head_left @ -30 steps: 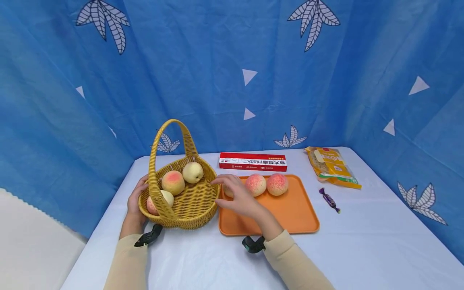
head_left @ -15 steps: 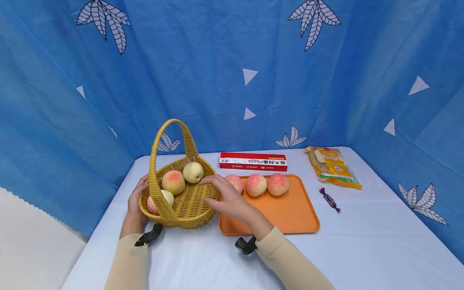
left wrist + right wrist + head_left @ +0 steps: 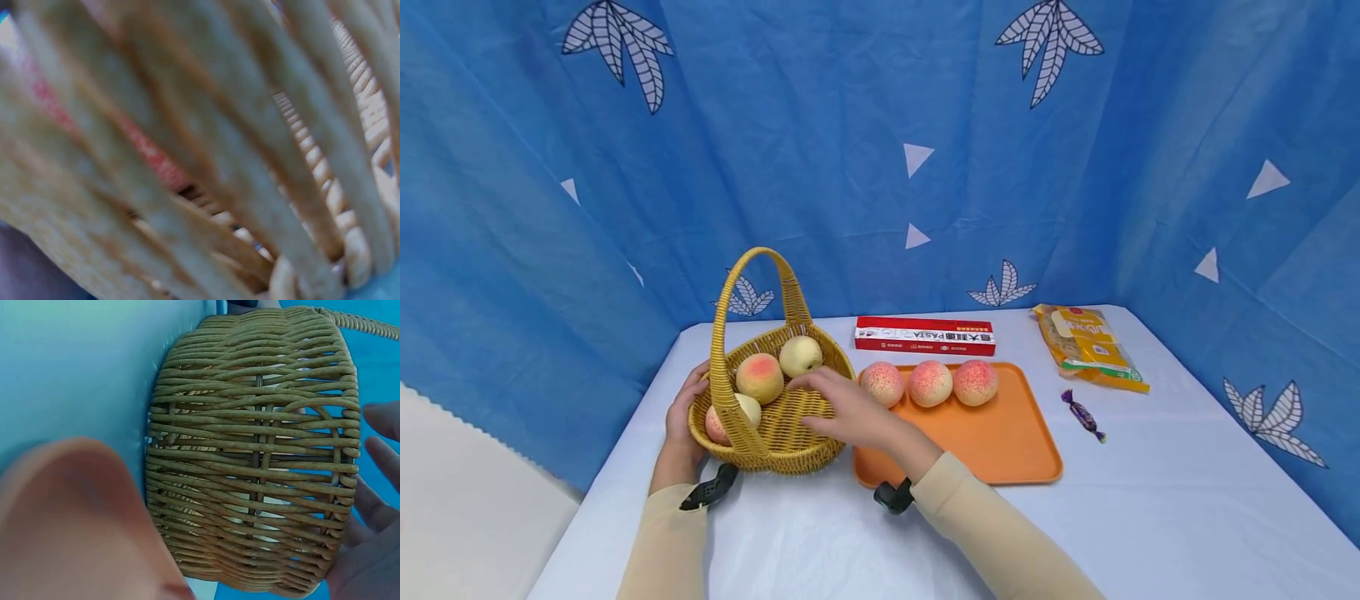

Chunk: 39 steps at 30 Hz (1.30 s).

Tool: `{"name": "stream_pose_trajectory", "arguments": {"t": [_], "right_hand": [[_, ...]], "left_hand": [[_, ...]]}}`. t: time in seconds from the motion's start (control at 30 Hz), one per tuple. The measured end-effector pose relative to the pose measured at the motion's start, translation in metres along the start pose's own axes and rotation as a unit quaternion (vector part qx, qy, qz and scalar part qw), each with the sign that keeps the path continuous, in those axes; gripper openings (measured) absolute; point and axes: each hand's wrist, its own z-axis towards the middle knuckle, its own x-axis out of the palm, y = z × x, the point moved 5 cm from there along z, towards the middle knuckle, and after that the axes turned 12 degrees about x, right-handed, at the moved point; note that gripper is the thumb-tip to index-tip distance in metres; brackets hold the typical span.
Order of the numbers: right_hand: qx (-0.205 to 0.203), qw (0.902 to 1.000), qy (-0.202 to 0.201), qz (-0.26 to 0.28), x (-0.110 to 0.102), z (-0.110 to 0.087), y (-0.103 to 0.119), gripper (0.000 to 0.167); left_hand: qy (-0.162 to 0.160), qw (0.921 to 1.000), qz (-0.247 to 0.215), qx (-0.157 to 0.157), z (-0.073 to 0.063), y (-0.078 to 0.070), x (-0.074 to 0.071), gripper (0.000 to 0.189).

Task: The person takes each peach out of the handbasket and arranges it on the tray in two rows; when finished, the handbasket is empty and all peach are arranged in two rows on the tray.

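Observation:
A yellow wicker basket [image 3: 801,461] with a tall handle stands at the left of the table. Inside lie a peach [image 3: 760,377], a pale round fruit [image 3: 801,357] and, partly behind the handle, a pale fruit with a pink side [image 3: 717,427]. My left hand [image 3: 682,417] grips the basket's left side; the left wrist view is filled by blurred wicker [image 3: 206,144]. Over the right rim reaches my right hand [image 3: 850,410], fingers apart and slightly bent, holding nothing. In the right wrist view its fingers [image 3: 375,509] show above the basket's rim.
An orange tray [image 3: 970,454] beside the basket bears three pink speckled peaches [image 3: 930,383] along its far edge. Behind it lies a red pasta box [image 3: 925,335]. Farther right are a yellow food packet [image 3: 1090,346] and a purple wrapped candy [image 3: 1083,416].
My right hand has moved left from the tray's edge to over the basket's inside, uncovering the leftmost peach on the tray. The left hand and the basket stay in place.

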Motion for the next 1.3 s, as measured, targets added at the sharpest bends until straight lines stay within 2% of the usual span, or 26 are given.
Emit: {"name": "stream_pose_trajectory", "arguments": {"t": [0.3,0.47,0.67,0.9,1.1,1.3], "right_hand": [[0.014,0.998,0.055,-0.027,0.011,0.017,0.009,0.054],[0.006,0.9947,0.083,-0.059,0.021,0.028,0.016,0.056],[0.012,0.9919,0.105,-0.071,0.037,0.038,0.02,0.064],[0.019,0.9924,0.102,-0.067,0.045,0.046,0.022,0.072],[0.001,0.9907,0.107,-0.084,0.054,0.054,0.023,0.073],[-0.023,0.9884,0.118,-0.093,0.058,0.057,0.027,0.075]], "left_hand": [[-0.005,1.0,-0.005,-0.006,-0.001,-0.001,-0.001,0.038],[-0.01,0.9999,0.003,-0.014,-0.001,0.002,-0.001,0.038],[-0.012,0.9997,0.012,-0.017,-0.002,0.003,-0.002,0.04],[0.0,1.0,0.001,-0.003,-0.005,-0.005,0.007,0.041],[0.015,0.9998,0.001,0.01,-0.005,-0.009,0.012,0.04],[0.016,0.9997,0.015,0.009,-0.004,-0.008,0.011,0.04]]}}
